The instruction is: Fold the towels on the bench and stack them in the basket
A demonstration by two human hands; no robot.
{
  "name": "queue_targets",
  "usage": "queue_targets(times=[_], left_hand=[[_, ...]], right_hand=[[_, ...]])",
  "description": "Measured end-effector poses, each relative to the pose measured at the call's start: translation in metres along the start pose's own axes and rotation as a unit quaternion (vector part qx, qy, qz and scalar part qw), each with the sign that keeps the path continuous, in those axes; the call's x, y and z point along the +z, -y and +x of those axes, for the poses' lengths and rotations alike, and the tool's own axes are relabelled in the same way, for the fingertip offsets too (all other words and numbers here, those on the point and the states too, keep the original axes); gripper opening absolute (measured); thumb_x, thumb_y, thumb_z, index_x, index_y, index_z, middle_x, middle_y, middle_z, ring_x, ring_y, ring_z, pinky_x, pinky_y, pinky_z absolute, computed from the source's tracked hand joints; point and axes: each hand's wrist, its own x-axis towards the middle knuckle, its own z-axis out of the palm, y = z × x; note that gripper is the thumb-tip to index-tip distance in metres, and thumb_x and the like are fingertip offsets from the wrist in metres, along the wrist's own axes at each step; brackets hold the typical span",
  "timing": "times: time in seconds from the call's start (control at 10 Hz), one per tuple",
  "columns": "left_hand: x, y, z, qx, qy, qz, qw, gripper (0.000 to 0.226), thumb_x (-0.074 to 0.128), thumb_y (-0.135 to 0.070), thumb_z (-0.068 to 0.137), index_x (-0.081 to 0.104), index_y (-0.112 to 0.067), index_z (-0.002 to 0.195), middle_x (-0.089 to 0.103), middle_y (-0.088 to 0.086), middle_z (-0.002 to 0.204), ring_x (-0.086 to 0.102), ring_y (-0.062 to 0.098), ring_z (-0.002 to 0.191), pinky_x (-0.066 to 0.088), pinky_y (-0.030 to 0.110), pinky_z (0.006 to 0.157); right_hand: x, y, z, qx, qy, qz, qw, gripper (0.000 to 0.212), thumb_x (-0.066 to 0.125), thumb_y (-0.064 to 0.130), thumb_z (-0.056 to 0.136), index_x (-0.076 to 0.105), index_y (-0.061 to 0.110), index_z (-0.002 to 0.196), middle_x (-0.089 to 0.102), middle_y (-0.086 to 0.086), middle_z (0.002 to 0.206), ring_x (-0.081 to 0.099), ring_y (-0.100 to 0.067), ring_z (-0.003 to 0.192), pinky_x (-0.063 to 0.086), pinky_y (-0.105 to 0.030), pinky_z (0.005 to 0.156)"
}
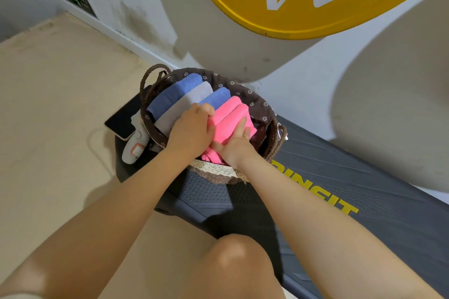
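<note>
A woven brown basket (245, 91) with a flowered lining stands on the dark bench (352, 182). Folded towels stand side by side in it: a blue towel (175, 91), a grey towel (192, 99), a second blue towel (218, 97) and a pink towel (230, 116) at the right. My left hand (192, 128) has its fingers curled down between the blue and the pink towel, at the pink towel's left side. My right hand (234, 143) lies on the pink towel with straight fingers, pressing it down.
A dark phone (121, 119) and a white handheld device (134, 145) lie on the bench's left end beside the basket. A large yellow disc (303, 2) with white letters hangs above. My knee (238, 257) is at the bench's front edge. Beige floor lies to the left.
</note>
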Motion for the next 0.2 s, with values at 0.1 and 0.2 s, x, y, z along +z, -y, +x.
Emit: queue_targets(times=[0.1,0.2], left_hand=[[-0.003,-0.006,-0.003,0.022,0.024,0.034,0.999,0.030,0.045,-0.013,0.089,0.056,-0.013,0.118,0.051,0.012,0.121,0.049,0.029,0.111,0.044,0.044,0.092],[-0.006,-0.022,-0.006,0.041,-0.004,-0.019,0.999,0.034,0.047,-0.016,0.083,0.057,-0.007,0.114,0.055,0.015,0.117,0.051,0.032,0.111,0.045,0.045,0.089]], right_hand=[[-0.004,-0.003,-0.011,-0.015,-0.032,0.026,0.999,0.098,0.052,0.051,0.087,-0.014,0.011,0.148,-0.007,-0.020,0.156,0.036,-0.035,0.134,0.036,-0.036,0.104],[-0.019,-0.002,-0.036,-0.044,-0.109,0.046,0.992,0.064,0.048,0.035,0.093,0.024,-0.003,0.138,0.036,-0.025,0.140,0.046,-0.035,0.120,0.039,-0.035,0.087]])
